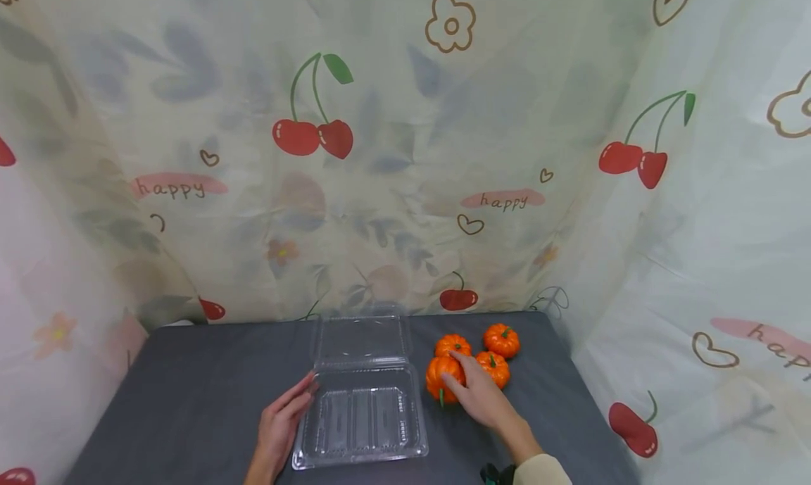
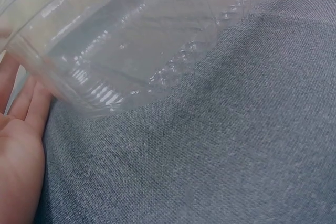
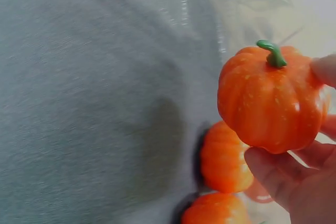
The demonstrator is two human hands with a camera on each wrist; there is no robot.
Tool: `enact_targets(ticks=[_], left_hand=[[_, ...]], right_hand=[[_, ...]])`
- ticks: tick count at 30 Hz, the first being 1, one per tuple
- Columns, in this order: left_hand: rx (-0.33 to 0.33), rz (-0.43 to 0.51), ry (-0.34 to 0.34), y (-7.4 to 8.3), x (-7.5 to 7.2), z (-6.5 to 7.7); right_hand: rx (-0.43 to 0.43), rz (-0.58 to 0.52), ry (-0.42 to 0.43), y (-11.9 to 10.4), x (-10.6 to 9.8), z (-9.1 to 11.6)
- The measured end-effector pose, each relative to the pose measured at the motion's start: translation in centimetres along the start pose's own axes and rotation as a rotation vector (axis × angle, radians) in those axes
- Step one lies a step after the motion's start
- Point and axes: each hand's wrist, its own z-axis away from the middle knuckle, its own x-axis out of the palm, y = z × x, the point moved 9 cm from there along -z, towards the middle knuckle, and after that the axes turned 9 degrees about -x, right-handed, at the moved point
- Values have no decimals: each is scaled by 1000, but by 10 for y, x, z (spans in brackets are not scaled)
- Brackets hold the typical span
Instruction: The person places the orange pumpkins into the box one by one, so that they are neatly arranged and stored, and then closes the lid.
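My right hand (image 1: 478, 395) grips a small orange pumpkin (image 3: 270, 100) with a green stem, thumb on one side and fingers on the other. In the right wrist view a shadow falls on the cloth beside this raised pumpkin. Behind it in the head view are three more pumpkins, one at the back left (image 1: 453, 344), one at the far right (image 1: 501, 340) and one near my fingers (image 1: 494, 367). A clear plastic clamshell box (image 1: 361, 464) lies with its lid (image 1: 361, 338) folded back. My left hand (image 1: 279, 421) rests against the box's left side, fingers extended.
Dark grey cloth (image 1: 209, 400) covers the table. A curtain (image 1: 380, 189) printed with cherries and flowers hangs behind the table and along both sides. By my right wrist sits a small black object (image 1: 497, 474) at the sleeve.
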Motion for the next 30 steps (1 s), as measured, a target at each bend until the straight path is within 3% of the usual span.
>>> enact_targets(ticks=[10, 17, 24, 30], left_hand=[[-28, 5, -8, -1, -1, 2], [-67, -9, 23, -2, -3, 0], [-51, 1, 9, -2, -3, -1], [-33, 17, -1, -1, -3, -1]], right_hand=[[-69, -39, 51, -24, -18, -10], [-169, 7, 88, -49, -26, -15], [-211, -36, 79, -66, -25, -22], [-268, -66, 58, -75, -13, -26]])
